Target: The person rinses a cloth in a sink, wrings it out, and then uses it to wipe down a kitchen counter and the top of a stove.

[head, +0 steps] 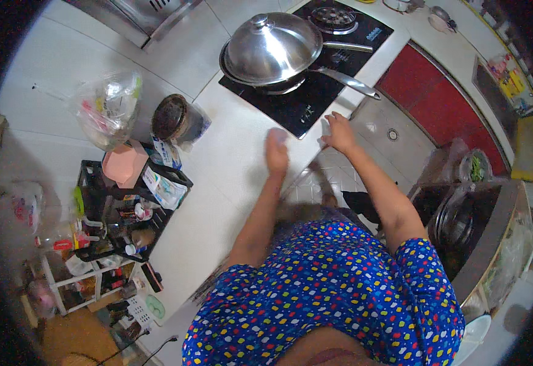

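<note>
My left hand [276, 152] is over the white countertop [211, 169], a little short of the near corner of the black glass cooktop [296, 120]; it is blurred, and whether it holds anything cannot be told. At the counter's front edge, my right hand [339, 132] has its fingers apart and nothing in them. Beyond both hands a long-handled wok under a domed steel lid [273, 45] sits on the nearer burner. A steel spatula-like handle [349, 82] sticks out towards the right. The farther burner [333, 19] has no pot on it.
Left on the counter are a dark-lidded jar [170, 120], a plastic bag [108, 110] and a black basket [111, 201] holding a pink container [124, 164] and packets. Red cabinet doors [426, 96] stand across the floor. A dark rack [454, 219] with dishes is at right.
</note>
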`<action>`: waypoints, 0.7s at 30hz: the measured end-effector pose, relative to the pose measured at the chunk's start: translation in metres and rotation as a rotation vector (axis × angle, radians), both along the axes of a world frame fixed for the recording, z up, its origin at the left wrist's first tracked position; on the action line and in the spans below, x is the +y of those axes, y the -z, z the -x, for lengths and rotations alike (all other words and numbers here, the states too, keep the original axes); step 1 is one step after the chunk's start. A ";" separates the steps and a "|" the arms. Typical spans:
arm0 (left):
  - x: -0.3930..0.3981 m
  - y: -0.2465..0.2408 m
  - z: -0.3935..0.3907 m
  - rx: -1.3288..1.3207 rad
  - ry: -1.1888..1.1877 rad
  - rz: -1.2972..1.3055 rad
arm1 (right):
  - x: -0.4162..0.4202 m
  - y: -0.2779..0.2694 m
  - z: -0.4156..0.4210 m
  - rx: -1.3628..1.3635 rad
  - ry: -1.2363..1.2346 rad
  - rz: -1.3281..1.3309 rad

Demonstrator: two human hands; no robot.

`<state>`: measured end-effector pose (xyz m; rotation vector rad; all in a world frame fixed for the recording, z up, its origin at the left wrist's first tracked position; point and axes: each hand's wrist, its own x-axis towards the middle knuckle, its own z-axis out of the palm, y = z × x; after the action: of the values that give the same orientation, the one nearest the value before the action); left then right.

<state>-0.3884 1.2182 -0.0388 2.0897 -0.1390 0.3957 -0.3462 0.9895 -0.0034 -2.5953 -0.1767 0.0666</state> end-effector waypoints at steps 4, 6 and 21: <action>-0.046 0.021 0.029 -0.029 0.024 -0.605 | 0.001 -0.005 -0.029 0.207 -0.056 0.200; -0.036 0.025 0.029 -0.087 0.066 -0.675 | 0.004 0.009 -0.028 0.231 -0.076 0.309; 0.139 0.000 -0.185 -0.201 -0.347 -0.423 | 0.005 0.037 -0.027 0.169 -0.089 0.338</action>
<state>-0.2032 1.3571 -0.0389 2.4937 0.0276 0.8472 -0.3189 0.9948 -0.0401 -2.8989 -0.2363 0.3761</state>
